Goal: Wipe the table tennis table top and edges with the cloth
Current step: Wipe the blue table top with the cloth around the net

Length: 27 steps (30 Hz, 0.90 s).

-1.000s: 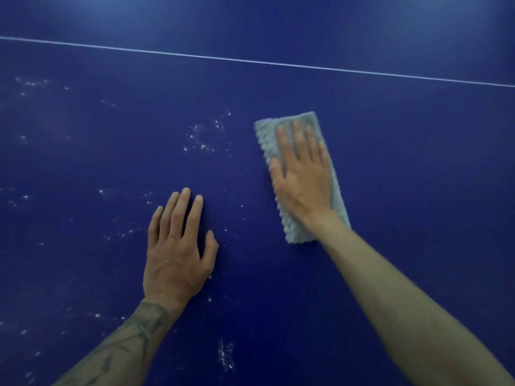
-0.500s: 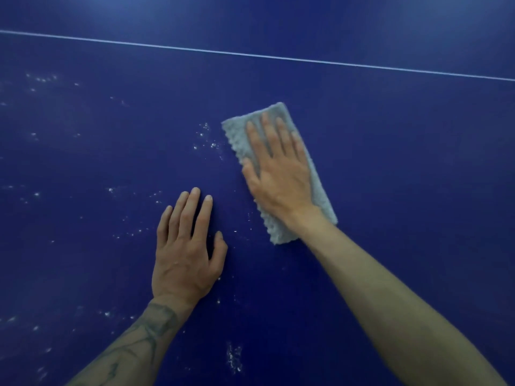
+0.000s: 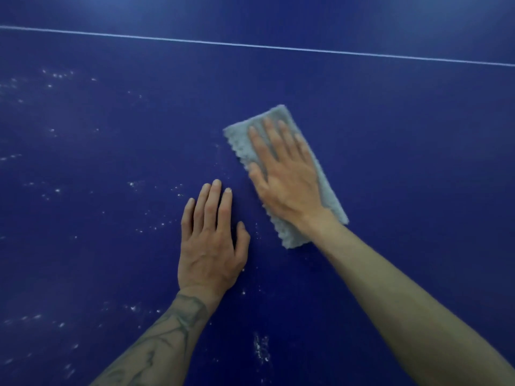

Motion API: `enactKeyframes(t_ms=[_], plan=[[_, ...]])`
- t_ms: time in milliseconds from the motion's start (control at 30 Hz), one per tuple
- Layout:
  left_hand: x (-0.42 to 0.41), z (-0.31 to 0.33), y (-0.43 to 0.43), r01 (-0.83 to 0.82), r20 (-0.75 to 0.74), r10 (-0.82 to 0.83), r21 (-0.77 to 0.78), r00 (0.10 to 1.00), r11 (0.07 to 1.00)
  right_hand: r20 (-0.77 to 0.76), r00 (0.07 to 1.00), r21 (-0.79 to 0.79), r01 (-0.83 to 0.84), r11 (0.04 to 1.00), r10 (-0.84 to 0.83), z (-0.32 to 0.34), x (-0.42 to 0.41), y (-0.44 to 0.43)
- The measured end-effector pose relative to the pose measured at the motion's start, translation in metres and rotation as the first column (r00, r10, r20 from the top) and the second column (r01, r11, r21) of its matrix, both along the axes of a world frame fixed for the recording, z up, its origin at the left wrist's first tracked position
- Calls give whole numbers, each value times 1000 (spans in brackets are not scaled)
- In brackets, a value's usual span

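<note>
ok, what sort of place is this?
Likely a games room or sports hall, though only a table tennis table shows: deep blue, crossed by a thin white line, dusted with white specks. The right hand presses a grey cloth flat on it.

A: What marks the left forearm (image 3: 150,355)?
B: A dark grey-green tattoo (image 3: 185,316): a looping band at the wrist, with branching lines running toward the lower left of the frame.
A: And the right forearm (image 3: 404,302)?
B: Bare to the lower right edge.
A: The hands?
B: The left hand (image 3: 211,246) and right hand (image 3: 287,182) are both bare. The left fingers (image 3: 226,210) show short nails.
</note>
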State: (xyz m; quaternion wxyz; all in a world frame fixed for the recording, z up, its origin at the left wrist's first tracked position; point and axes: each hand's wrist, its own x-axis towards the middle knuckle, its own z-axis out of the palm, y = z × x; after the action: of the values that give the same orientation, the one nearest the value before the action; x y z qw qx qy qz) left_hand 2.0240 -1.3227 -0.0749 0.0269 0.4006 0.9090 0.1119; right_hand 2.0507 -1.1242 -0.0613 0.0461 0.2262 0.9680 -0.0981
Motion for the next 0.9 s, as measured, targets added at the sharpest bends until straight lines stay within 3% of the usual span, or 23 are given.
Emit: enactKeyframes(t_ms=[200,267,433,533,700,800,900], plan=[[0,1,-1,10,15,-10,-3,1000,1000,-2,936,-5,353,936,-353,3,-27,31],[-1,2,-1,2,27,-2,20,1000,1000,-9,944,-4,331,944,-331,1,-35,6],[-3,15,-18,-57,175,19,215,984,975,-8,999,18,38,999,-38,2,39,-63],[3,20,-56,-52,153,24,187,988,981,45,990,20,134,991,-135,5,74,-47],[30,11,-125,40,88,-46,69,995,997,35,914,-8,405,914,-404,9,19,-35],[34,3,-138,91,42,-91,3,995,996,8,964,3,266,964,-266,4,8,-86],[34,0,-137,87,31,-87,-17,996,996,-32,997,-2,72,997,-72,-1,48,-129]])
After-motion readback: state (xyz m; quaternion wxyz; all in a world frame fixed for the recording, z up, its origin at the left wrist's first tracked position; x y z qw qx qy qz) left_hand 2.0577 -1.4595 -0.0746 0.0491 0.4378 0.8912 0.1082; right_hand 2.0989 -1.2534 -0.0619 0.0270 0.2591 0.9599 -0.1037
